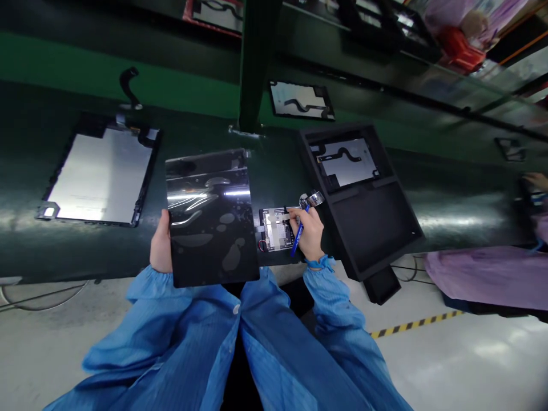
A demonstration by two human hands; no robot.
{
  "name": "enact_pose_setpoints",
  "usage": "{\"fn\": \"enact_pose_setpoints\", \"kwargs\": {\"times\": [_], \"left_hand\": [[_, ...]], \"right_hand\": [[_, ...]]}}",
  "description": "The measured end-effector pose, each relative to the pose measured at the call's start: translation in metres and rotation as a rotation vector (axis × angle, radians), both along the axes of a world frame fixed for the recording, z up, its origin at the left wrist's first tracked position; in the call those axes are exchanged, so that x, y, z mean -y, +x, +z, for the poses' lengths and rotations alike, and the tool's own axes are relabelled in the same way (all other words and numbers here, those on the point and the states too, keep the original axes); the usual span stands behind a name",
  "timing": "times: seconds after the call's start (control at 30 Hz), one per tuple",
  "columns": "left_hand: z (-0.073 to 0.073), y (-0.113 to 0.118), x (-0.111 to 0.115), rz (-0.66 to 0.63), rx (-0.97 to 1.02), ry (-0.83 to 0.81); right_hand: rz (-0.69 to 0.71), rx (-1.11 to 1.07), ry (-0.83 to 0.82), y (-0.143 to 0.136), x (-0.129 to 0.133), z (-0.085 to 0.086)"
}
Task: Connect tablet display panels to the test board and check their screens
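Note:
My left hand [161,244] grips the left edge of a black glossy screen panel [209,228], which is covered with a bubbled clear film. Its fingers are mostly hidden behind the panel. Just right of the panel lies a small circuit board [276,229] with pale tape strips across it. Closed around a blue pen [297,237], my right hand [310,233] has its fingertips at the upper right edge of the board. A shiny metallic piece [314,198] lies just beyond that hand.
A silver-backed display panel [103,174] lies at left, with a black flex cable [128,88] above it. Right of my hands stands a black two-compartment tray [372,225] holding another panel [349,162]. A green post [256,68] rises behind. Another person's hand [537,181] shows far right.

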State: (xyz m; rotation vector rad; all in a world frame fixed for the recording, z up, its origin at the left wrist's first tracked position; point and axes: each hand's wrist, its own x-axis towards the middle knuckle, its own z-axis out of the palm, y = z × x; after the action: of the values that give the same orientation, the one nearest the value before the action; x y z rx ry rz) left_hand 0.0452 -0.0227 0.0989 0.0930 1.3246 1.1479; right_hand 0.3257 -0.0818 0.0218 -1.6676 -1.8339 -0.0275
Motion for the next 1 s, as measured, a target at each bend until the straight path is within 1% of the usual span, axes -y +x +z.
{"fn": "enact_pose_setpoints", "kwargs": {"times": [0.07, 0.13, 0.27, 0.3, 0.37, 0.4, 0.43, 0.47, 0.53, 0.57, 0.63, 0.7, 0.77, 0.83, 0.9, 0.93, 1.0], "left_hand": [[0.001, 0.000, 0.001, 0.007, -0.035, 0.002], [0.003, 0.000, 0.001, 0.007, -0.020, -0.020], [0.002, 0.001, 0.004, -0.025, 0.223, -0.023], [0.000, 0.000, 0.005, -0.039, 0.280, -0.012], [-0.006, -0.001, 0.009, -0.082, 0.359, 0.016], [-0.009, -0.001, 0.012, -0.114, 0.388, 0.032], [-0.012, -0.001, 0.014, -0.152, 0.415, 0.045], [-0.015, -0.001, 0.016, -0.191, 0.440, 0.055], [-0.020, 0.000, 0.019, -0.227, 0.454, 0.062], [-0.022, 0.001, 0.020, -0.226, 0.450, 0.066], [-0.024, 0.003, 0.021, -0.207, 0.444, 0.077], [-0.024, 0.006, 0.023, -0.193, 0.459, 0.085], [-0.022, 0.008, 0.025, -0.197, 0.479, 0.085], [-0.021, 0.010, 0.028, -0.206, 0.483, 0.092], [-0.021, 0.011, 0.030, -0.216, 0.469, 0.123], [-0.021, 0.011, 0.031, -0.216, 0.453, 0.141], [-0.020, 0.012, 0.033, -0.211, 0.409, 0.167]], "right_hand": [[0.014, 0.019, -0.007, -0.002, -0.001, 0.000], [0.014, 0.035, -0.023, -0.001, -0.002, 0.001], [0.003, -0.003, -0.031, -0.002, -0.002, 0.002], [-0.014, -0.049, -0.003, -0.005, -0.001, 0.005], [-0.079, -0.214, 0.072, -0.017, 0.002, 0.014], [-0.103, -0.324, 0.083, -0.026, 0.004, 0.021], [-0.103, -0.436, 0.059, -0.036, 0.007, 0.029], [-0.068, -0.534, 0.002, -0.046, 0.010, 0.037], [0.074, -0.656, -0.160, -0.065, 0.015, 0.053], [0.140, -0.685, -0.225, -0.073, 0.018, 0.058], [0.205, -0.732, -0.282, -0.083, 0.021, 0.064], [0.199, -0.796, -0.281, -0.087, 0.023, 0.063], [0.158, -0.831, -0.267, -0.089, 0.023, 0.059], [0.076, -0.790, -0.265, -0.092, 0.023, 0.056], [-0.003, -0.700, -0.274, -0.095, 0.023, 0.054], [-0.021, -0.666, -0.274, -0.096, 0.023, 0.054], [-0.014, -0.646, -0.254, -0.098, 0.024, 0.054]]}}
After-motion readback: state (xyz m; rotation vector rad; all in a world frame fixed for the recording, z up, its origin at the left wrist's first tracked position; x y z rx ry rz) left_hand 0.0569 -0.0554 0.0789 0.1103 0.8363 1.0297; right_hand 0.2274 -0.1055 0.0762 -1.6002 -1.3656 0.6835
